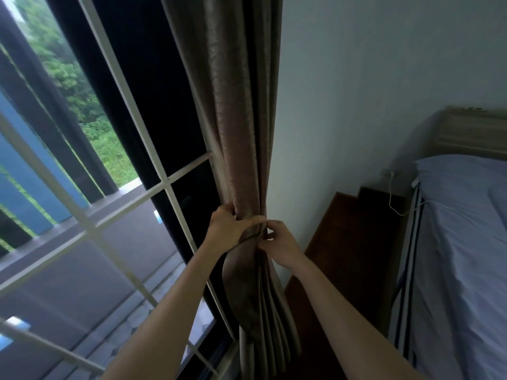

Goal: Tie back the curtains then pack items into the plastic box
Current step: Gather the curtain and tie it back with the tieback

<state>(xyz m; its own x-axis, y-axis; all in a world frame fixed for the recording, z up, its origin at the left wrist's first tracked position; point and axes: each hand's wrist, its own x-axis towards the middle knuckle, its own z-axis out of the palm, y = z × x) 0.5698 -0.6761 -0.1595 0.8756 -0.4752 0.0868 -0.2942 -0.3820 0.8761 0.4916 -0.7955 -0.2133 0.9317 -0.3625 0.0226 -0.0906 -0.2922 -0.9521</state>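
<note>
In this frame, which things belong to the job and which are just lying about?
Job: curtain, gathered; left hand, its grip round the curtain; right hand, pinching the curtain's edge.
Lying about: bed; cable; wooden cabinet; window.

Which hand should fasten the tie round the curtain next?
Probably right. The right hand pinches the tie at the edge of the curtain by the wall; the left hand is occupied gripping the gathered folds.
</note>
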